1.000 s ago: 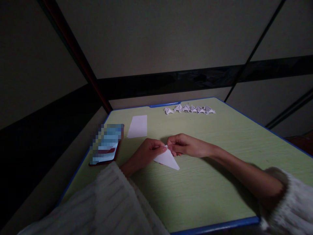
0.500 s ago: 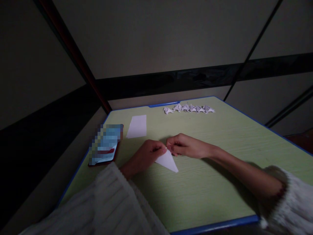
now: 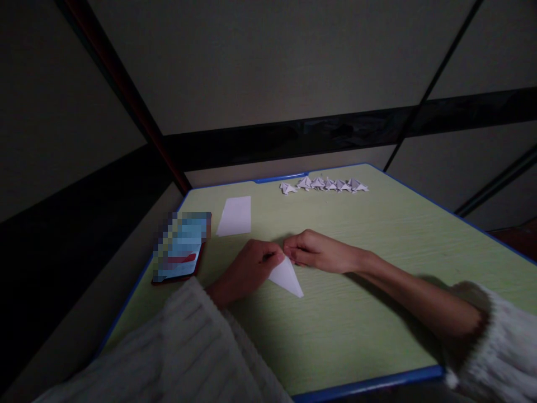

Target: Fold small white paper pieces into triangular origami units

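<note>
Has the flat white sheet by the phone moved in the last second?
No. The flat white sheet keeps its spot beside the phone; both shift slightly together, so the camera moved.

Your hands have bare table on the near side; a phone and paper sheet lie to their left.

A single head-worn camera looks forward and down from close above the near edge of a green desk, facing its far edge and the dim wall beyond; both forearms enter from below.
</note>
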The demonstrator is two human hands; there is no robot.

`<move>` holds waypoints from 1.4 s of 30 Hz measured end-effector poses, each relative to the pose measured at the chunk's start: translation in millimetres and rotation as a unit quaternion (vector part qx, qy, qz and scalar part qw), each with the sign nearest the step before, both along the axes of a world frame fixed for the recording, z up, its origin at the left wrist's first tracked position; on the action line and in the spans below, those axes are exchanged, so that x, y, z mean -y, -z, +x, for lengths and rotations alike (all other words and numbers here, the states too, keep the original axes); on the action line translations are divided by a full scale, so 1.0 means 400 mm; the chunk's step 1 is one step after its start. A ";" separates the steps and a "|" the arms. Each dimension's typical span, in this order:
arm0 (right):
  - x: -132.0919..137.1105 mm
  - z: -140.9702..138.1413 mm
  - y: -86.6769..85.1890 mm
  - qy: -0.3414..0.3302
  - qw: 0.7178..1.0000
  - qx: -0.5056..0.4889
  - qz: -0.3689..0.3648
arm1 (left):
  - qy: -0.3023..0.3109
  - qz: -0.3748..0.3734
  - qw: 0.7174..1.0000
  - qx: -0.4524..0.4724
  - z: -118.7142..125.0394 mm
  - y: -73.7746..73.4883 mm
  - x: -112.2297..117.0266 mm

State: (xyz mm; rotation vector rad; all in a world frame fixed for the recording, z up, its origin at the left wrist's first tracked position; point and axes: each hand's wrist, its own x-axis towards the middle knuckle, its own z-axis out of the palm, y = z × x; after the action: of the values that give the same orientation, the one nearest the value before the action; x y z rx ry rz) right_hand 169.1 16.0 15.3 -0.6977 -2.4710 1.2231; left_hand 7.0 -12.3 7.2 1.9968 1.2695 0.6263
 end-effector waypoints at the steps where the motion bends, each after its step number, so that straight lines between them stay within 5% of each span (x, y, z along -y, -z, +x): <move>1: 0.000 0.000 0.001 0.002 1.000 -0.004 0.000 | 0.003 -0.005 1.000 0.009 -0.001 0.000 -0.001; 8: -0.007 -0.002 0.018 0.015 0.998 -0.042 -0.039 | -0.002 -0.025 0.999 0.039 -0.003 0.001 -0.003; 28: 0.011 -0.035 0.013 0.110 0.983 -0.120 -0.083 | -0.077 0.150 0.983 -0.073 0.009 -0.021 0.025; 38: -0.016 -0.012 0.015 0.029 0.983 -0.112 -0.141 | -0.059 -0.001 0.994 0.087 0.002 -0.021 0.000; 42: -0.013 -0.017 0.012 0.076 0.971 -0.158 -0.161 | -0.121 -0.079 0.970 0.196 -0.005 -0.031 -0.006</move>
State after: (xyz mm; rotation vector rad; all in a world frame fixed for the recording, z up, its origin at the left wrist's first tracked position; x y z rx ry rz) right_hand 162.4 21.1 10.5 -0.6933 -1.9476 1.5565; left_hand 5.1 -9.9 19.6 1.5054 1.2776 0.9535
